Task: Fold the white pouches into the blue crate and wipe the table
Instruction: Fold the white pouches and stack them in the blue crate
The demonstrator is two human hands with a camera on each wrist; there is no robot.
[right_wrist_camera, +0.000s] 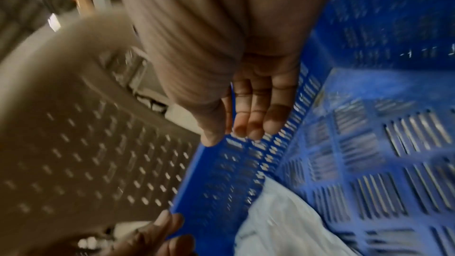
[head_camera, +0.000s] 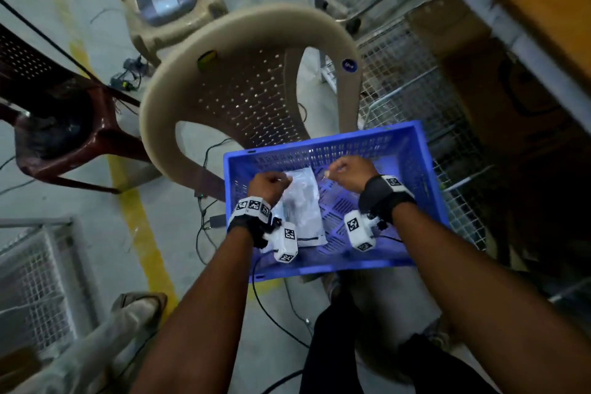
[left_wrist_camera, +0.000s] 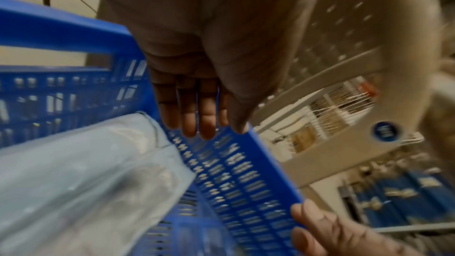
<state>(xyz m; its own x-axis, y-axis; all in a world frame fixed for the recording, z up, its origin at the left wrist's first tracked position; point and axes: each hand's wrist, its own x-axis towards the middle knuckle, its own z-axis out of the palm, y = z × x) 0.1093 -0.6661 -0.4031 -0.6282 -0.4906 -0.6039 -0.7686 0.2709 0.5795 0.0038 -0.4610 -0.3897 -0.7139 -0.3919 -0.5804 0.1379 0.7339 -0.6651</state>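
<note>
While both hands hover over the blue crate (head_camera: 332,265), the left hand (head_camera: 268,184) hangs above the near-left part of its floor, fingers loosely curled and holding nothing in the wrist view. Just right of it a white pouch (head_camera: 300,201) lies flat on the crate's slotted floor. Further right, the right hand (head_camera: 350,174) hangs by the far wall, fingers relaxed and empty. Behind the crate stands a beige plastic chair (head_camera: 243,86).
</note>
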